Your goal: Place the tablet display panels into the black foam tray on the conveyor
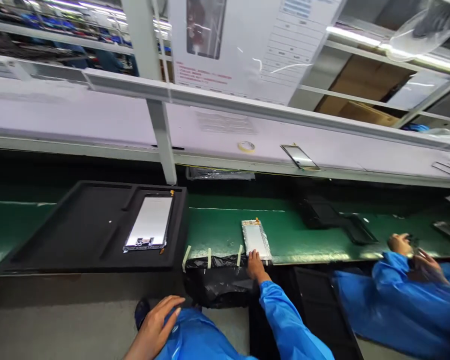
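Two display panels lie within reach on the green surface (pixel 225 225). The nearer one, a wrapped panel (pixel 256 239), sits at the front edge of the surface, and the right hand (pixel 255 265) rests against its near end, fingers (pixel 253 256) spread loosely and laid on its lower edge rather than closed around it. Just left of that hand a black plastic bag (pixel 219 280) hangs from the edge, held by strips of tape (pixel 209 258). The second panel (pixel 150 222) lies face up in a black tray (pixel 78 230) well to the left, with an empty slot beside it. The left hand (pixel 159 320) rests low on the person's blue-clad knee, fingers relaxed and apart, holding nothing. A grey post (pixel 161 135) rises between tray and wrapped panel. On the pale shelf (pixel 97 117) behind lie a roll of tape (pixel 246 146) and another panel (pixel 300 157). To the right, a co-worker's hands (pixel 410 250) in blue sleeves meet near the surface edge, beside more dark trays (pixel 333 220).
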{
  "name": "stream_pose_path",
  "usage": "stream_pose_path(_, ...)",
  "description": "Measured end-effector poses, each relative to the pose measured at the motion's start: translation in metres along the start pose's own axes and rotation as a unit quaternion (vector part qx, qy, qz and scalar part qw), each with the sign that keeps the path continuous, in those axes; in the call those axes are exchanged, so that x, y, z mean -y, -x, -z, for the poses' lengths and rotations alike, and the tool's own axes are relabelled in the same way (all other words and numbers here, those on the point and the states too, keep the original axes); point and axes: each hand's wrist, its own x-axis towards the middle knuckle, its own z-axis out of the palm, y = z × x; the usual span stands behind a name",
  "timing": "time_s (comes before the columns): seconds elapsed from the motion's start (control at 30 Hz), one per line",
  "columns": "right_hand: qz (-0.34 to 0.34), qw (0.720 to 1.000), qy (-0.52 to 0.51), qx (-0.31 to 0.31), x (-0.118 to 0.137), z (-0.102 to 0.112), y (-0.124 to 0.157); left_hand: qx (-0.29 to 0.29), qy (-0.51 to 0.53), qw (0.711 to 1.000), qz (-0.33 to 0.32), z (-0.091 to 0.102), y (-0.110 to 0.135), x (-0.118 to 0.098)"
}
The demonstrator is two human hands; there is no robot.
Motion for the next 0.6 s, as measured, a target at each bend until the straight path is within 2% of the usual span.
stream_pose_path(0.13, 0.023, 1.000, -0.007, 0.015, 0.020, -0.015, 0.011, 0.013, -0.006, 0.999, -0.033, -0.007, -0.006, -0.004)
stream_pose_path(0.27, 0.042, 0.998, -0.002, -0.037, 0.025, -0.015, 0.018, 0.031, -0.009, 0.998, -0.045, -0.009, -0.011, -0.005)
stream_pose_path(0.4, 0.044, 0.995, 0.026, -0.091, 0.020, 0.001, 0.011, 0.027, -0.014, 0.998, -0.056, -0.010, -0.014, -0.003)
stream_pose_path(0.5, 0.076, 0.993, 0.024, -0.082, 0.022, 0.016, 0.004, 0.030, -0.014, 0.997, -0.070, -0.009, -0.015, -0.003)
stream_pose_path(0.6, 0.096, 0.992, 0.009, -0.083, 0.024, 0.034, 0.002, 0.043, -0.002, 0.998, -0.048, -0.009, -0.013, 0.000)
